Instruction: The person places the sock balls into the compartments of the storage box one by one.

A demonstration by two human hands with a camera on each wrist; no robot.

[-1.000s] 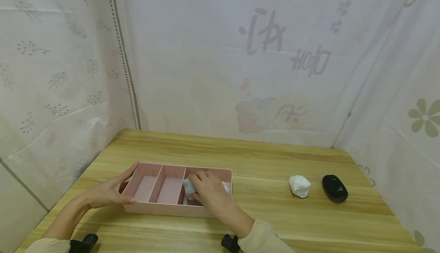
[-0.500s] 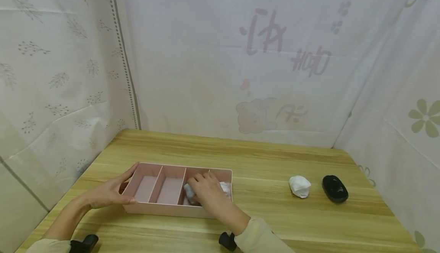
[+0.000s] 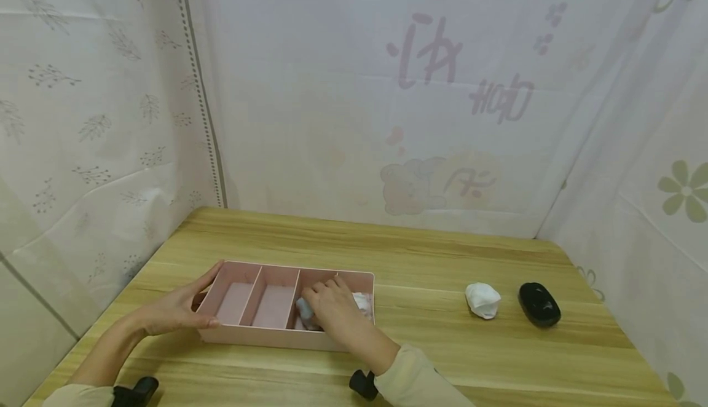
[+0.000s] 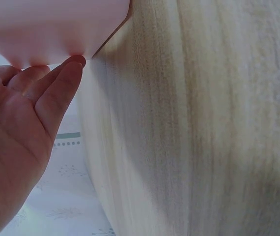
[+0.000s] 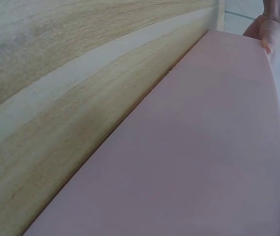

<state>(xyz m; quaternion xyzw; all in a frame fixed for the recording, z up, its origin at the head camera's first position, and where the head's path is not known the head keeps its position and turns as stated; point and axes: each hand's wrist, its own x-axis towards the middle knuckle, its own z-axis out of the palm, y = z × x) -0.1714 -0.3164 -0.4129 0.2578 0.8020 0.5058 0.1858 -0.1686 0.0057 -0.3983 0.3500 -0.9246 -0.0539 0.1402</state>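
Note:
A pink divided organizer box point(image 3: 271, 337) sits on the table, and my left hand point(image 3: 171, 310) steadies its left end. That thumb lies on the front wall near the corner, while the fingers press the end wall, as the left wrist view shows from below. My right hand point(image 3: 337, 312) reaches down into the right part of the box. Its fingers curl over a light grey-blue soft bundle point(image 3: 305, 312), which they partly hide. Crumpled white material point(image 3: 362, 302) shows beside that hand in the box. In the right wrist view the box's pink wall point(image 5: 189, 137) fills much of the picture.
Right of the box, a crumpled white bundle point(image 3: 483, 300) lies on the wood-grain table point(image 3: 431, 259). Beside it is a glossy black oval object point(image 3: 539, 304). Printed white cloth point(image 3: 310, 118) hangs behind the table and at both sides.
My right hand has lowered the grey-blue bundle deeper into the box and shifted slightly left at the wrist. More white material shows beside it. The left hand and the box stay put.

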